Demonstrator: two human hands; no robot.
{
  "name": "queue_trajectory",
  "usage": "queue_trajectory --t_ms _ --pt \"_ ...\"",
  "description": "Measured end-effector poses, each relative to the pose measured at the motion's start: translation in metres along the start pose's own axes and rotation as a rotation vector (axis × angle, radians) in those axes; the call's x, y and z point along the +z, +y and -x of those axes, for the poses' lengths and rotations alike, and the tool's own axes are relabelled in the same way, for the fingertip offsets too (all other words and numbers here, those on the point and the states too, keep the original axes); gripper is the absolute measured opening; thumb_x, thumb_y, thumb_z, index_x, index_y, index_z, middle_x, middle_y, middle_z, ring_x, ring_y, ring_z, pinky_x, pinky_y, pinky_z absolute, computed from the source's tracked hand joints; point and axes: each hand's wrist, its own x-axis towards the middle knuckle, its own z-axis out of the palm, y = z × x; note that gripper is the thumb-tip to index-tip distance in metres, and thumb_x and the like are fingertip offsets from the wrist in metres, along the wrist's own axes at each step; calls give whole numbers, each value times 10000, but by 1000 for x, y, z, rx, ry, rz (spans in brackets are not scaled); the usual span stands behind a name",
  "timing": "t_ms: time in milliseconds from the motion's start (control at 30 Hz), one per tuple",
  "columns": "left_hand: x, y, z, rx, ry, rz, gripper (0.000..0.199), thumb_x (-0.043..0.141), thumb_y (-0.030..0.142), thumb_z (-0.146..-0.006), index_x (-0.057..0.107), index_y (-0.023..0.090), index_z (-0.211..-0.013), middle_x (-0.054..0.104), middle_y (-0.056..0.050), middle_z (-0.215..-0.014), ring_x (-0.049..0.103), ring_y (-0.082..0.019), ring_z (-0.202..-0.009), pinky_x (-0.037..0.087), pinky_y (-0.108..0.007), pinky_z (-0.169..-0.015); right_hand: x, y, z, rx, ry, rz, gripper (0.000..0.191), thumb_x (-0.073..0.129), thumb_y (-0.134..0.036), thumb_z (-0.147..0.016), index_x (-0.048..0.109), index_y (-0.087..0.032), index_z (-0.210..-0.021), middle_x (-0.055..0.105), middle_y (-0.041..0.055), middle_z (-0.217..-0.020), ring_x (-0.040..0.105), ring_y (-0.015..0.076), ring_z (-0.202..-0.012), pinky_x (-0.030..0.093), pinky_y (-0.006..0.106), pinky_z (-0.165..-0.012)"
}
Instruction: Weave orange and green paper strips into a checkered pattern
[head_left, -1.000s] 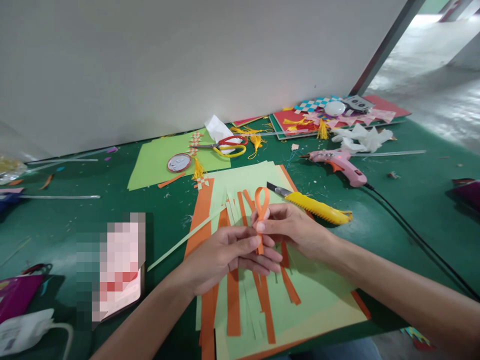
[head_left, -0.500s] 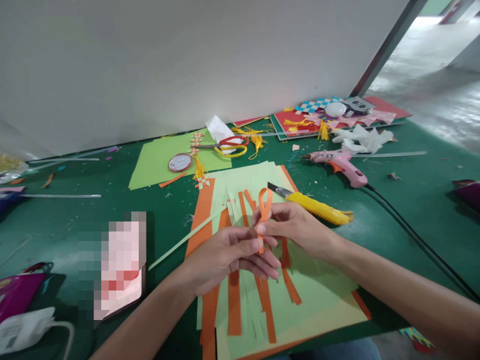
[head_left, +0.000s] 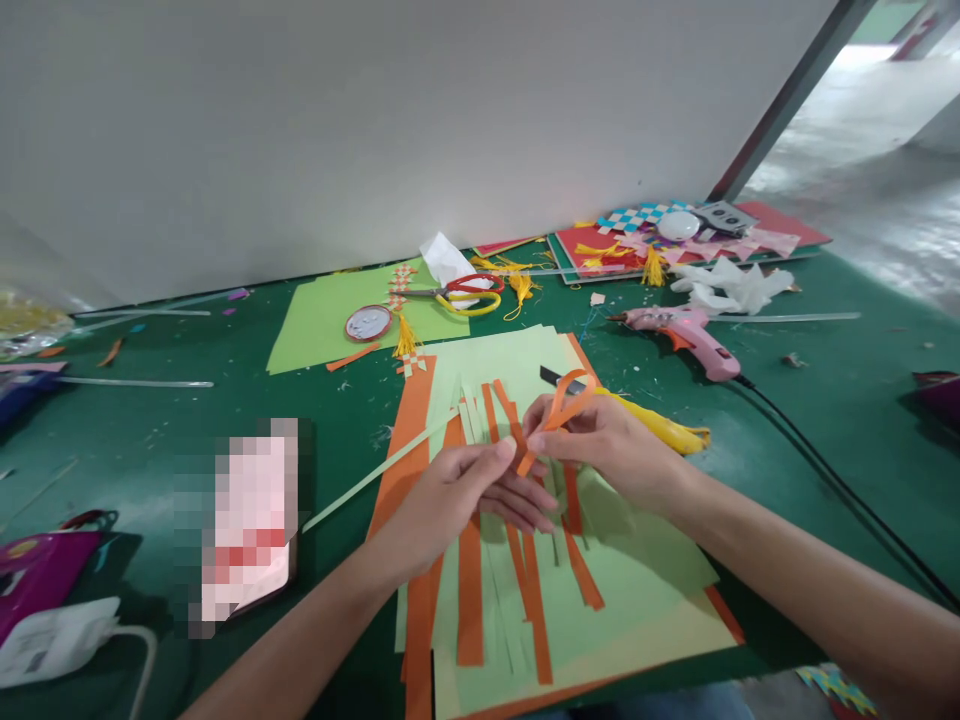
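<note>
My right hand [head_left: 611, 440] pinches a looped orange paper strip [head_left: 561, 408] between thumb and fingertips, its ends crossing. Close beside it, my left hand [head_left: 480, 485] has its thumb raised and its fingers stretched out under the strip's lower end; whether they touch the strip I cannot tell. Below both hands lie several loose orange strips [head_left: 470, 620] and thin pale green strips [head_left: 382, 470] on a stack of pale green sheets [head_left: 622, 620]. A yellow utility knife [head_left: 660, 425] with its dark blade out lies behind my right hand, which partly hides it.
Scissors [head_left: 472, 295], a round tin [head_left: 369, 323] and a yellow tassel [head_left: 406, 337] lie on brighter green paper [head_left: 307, 325]. A pink glue gun [head_left: 690, 335] with a black cord rests at right. A blurred phone-like object [head_left: 251, 530] and a white charger [head_left: 60, 640] are at left.
My right hand has tilted the orange loop over to the right and its lower end has swung left. My left thumb has lifted off the strip, and the left fingers have straightened.
</note>
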Motion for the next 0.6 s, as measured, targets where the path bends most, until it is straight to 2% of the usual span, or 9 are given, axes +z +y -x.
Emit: queue_trajectory --t_ms 167,300,467,600 --pt "9 0 3 92 133 -256 294 634 400 -872 697 116 -833 757 -106 -838 733 -197 -749 564 -262 -695 1 3 0 -27 41 42 224 710 -369 -797 652 -179 -692 612 2 -717 560 129 -666 447 276 -650" --pt "10 -2 5 137 217 -328 255 603 359 -894 678 137 -794 741 -67 -747 725 -179 -711 570 -251 -678 3 5 1 -46 23 22 213 705 -376 -801 654 -185 -721 639 7 -758 590 138 -694 475 279 -666" --pt "8 0 7 241 262 -500 192 599 300 -888 668 168 -767 742 -26 -715 719 -162 -673 560 -227 -649 5 4 3 -37 -53 70 183 723 -349 -793 677 -176 -756 649 17 -761 600 149 -713 478 278 -659" --pt "10 4 8 287 267 -621 189 599 266 -879 680 180 -731 741 -12 -670 702 -152 -625 531 -219 -621 7 4 3 -18 -27 24 162 729 -306 -791 662 -181 -713 654 7 -738 598 136 -684 467 261 -638"
